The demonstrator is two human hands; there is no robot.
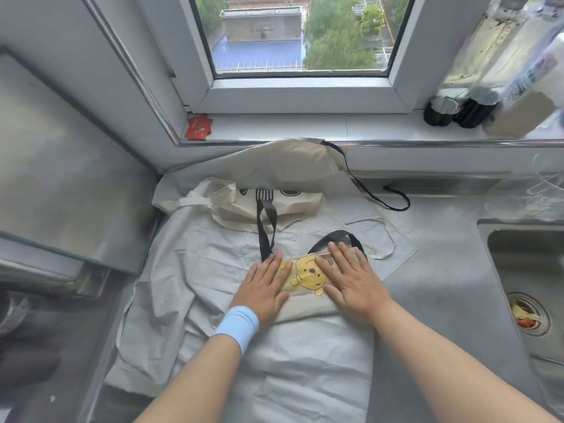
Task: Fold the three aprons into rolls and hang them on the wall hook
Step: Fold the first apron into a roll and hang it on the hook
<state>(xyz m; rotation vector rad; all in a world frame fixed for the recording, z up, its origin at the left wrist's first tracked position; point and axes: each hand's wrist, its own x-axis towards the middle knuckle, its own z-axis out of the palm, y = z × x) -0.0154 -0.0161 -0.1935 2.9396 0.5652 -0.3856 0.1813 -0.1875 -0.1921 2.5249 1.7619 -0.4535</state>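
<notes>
Bear apron (306, 276) part hidden; sink (515, 257) cropped.

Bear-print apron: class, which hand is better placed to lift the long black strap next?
Left, probably. The left hand lies flat on the bear-print apron with fingertips at the long black strap; the right hand presses the apron's other side, beside the shorter loop.

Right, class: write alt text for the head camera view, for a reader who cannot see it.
A left hand and right hand, both flat, press a folded apron with a yellow bear print. It lies on other pale aprons spread over a kitchen counter below a window, a sink at right.
</notes>
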